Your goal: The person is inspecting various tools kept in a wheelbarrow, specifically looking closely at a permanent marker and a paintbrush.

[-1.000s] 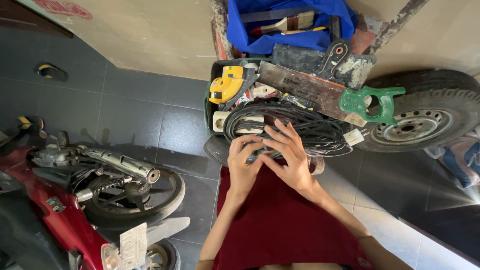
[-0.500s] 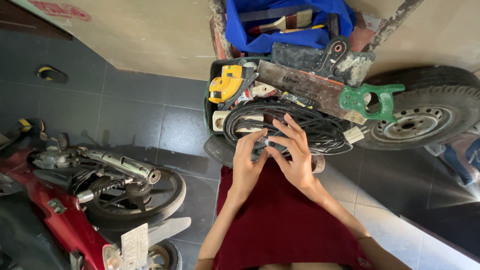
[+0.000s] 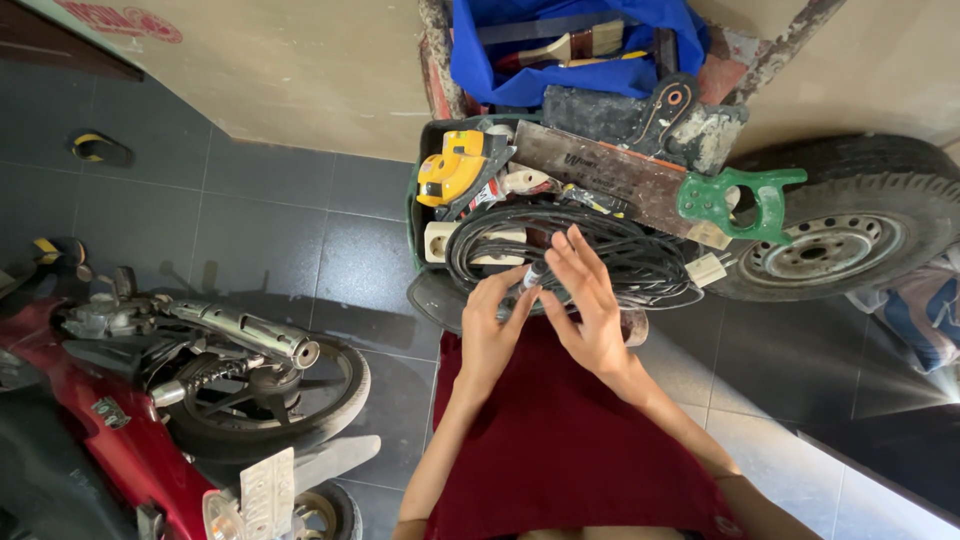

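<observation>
Hands: both met over the near edge of a tool crate, fingers half curled and pinching one small dark, cylinder-shaped piece (image 3: 533, 277) between their tips.
Left hand (image 3: 492, 335): thumb and forefinger closed on the near end of that piece.
Right hand (image 3: 585, 310): long fingers spread loosely, tips touching the piece from the far side.
Small piece: held just above the coil of black cable (image 3: 600, 250), at the crate's near rim.
Crate (image 3: 415, 215): dark green, crammed; the cable coil lay on top, a white socket block (image 3: 440, 242) at its left.
Other tools: a yellow tool (image 3: 452, 170) behind the coil, and a handsaw with a green handle (image 3: 740, 203) jutting out to the right.
Surroundings: a tyre (image 3: 850, 235) beside the crate on the right; a red motorbike (image 3: 110, 400) on the dark tiled floor (image 3: 270, 230), well to the left.
</observation>
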